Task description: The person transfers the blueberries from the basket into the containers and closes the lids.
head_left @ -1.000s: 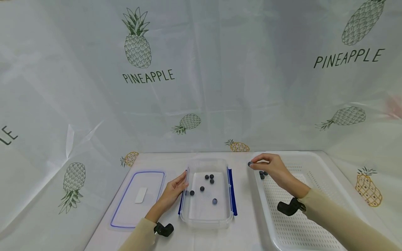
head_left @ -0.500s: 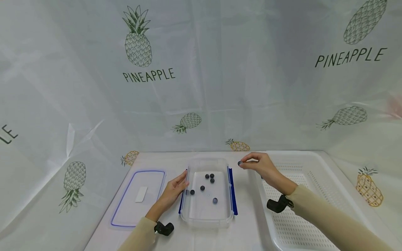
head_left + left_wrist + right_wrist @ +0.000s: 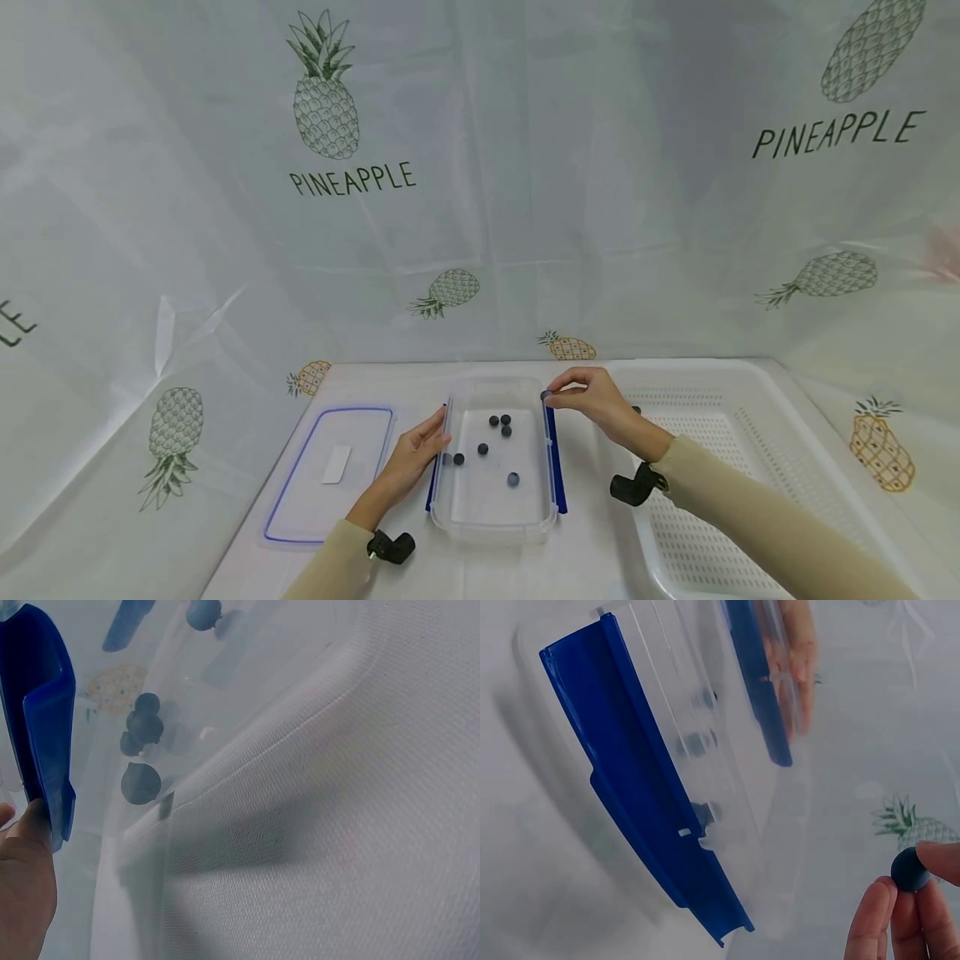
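Note:
A clear plastic food container point(image 3: 495, 521) with blue side latches stands in the middle of the table, several blueberries point(image 3: 483, 449) spread over its bottom. My left hand point(image 3: 412, 457) holds its left side, thumb at the rim; the left wrist view shows fingers against the blue latch point(image 3: 52, 735). Over the container's far right corner, my right hand point(image 3: 596, 402) pinches one blueberry point(image 3: 910, 870) between thumb and fingertips. To the right lies a white perforated basket point(image 3: 645, 542); a dark berry point(image 3: 636, 409) shows in it beside my right wrist, and the arm hides part of the basket.
A clear lid point(image 3: 300, 500) with a blue seal and a white label lies flat left of the container. Behind the table hangs a pineapple-print curtain point(image 3: 510, 208). The basket's near-left rim stands a short way right of the container.
My right hand has carried the pinched blueberry leftward from the basket's edge to the container's far right corner. The left hand and the container have stayed put.

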The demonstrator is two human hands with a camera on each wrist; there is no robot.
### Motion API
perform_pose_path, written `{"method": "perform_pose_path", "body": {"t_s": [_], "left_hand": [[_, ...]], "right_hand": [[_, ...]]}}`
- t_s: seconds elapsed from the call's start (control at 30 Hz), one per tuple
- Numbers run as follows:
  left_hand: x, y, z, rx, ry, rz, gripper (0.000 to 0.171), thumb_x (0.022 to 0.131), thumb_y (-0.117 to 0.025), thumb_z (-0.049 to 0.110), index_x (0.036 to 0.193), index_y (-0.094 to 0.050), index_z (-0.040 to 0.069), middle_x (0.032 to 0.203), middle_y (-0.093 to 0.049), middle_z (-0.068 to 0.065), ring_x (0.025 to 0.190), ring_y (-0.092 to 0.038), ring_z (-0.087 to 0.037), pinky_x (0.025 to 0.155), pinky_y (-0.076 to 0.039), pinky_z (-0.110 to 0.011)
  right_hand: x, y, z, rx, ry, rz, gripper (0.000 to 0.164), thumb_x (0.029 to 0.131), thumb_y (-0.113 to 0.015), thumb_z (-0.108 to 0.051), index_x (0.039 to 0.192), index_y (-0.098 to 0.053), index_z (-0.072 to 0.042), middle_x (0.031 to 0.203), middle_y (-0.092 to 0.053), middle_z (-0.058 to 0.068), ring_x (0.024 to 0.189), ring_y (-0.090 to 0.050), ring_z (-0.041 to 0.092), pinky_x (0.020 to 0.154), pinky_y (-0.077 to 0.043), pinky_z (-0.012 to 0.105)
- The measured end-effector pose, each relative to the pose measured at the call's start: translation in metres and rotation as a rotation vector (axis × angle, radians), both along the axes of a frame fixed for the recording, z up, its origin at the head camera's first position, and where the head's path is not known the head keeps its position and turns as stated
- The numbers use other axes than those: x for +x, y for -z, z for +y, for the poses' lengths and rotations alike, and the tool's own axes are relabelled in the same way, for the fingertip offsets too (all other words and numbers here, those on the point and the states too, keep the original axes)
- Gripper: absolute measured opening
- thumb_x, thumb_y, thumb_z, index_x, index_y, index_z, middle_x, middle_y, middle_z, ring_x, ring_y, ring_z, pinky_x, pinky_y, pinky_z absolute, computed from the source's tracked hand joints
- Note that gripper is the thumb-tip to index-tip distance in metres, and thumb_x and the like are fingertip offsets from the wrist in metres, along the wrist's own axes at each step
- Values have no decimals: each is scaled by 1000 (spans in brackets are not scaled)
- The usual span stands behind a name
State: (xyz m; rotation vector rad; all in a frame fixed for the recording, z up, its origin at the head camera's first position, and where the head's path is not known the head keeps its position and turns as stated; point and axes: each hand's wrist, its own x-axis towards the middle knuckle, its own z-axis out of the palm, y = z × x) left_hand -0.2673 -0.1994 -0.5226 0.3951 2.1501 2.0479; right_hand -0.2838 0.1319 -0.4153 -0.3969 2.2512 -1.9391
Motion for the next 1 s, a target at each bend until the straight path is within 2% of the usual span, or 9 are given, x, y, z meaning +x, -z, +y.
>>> {"method": "perform_pose_path", "body": {"t_s": [0.23,0.5,0.77,1.0], "left_hand": [[1,-2,0,-12,-12,9,58,93,-55,20,144,-30,10,149,-24,-2,134,-27,-16,100,-30,-16],[1,-1,-1,-14,10,32,58,93,-55,19,144,-28,8,150,-22,-6,135,-24,-23,100,-30,-17],[0,0,-1,-11,-1,23,59,92,-56,22,144,-29,10,149,-24,-3,134,-26,-18,101,-30,-18],[1,-1,-1,3,-9,13,59,92,-57,22,143,-31,10,148,-26,1,133,-29,-14,101,-30,-17]], "right_hand": [[-1,8,-10,9,-9,-21,28,76,-74,-6,99,-63,8,104,-61,20,85,-65,22,86,-50,40],[-1,18,-17,87,24,-22,24,74,-76,-11,93,-66,1,97,-63,12,80,-64,20,83,-50,38],[-2,25,-24,134,36,-12,21,73,-77,-9,88,-67,0,89,-63,9,74,-60,20,71,-51,33],[-2,24,-22,152,48,-10,24,73,-77,-12,90,-66,1,90,-64,10,76,-62,19,75,-51,36]]}}
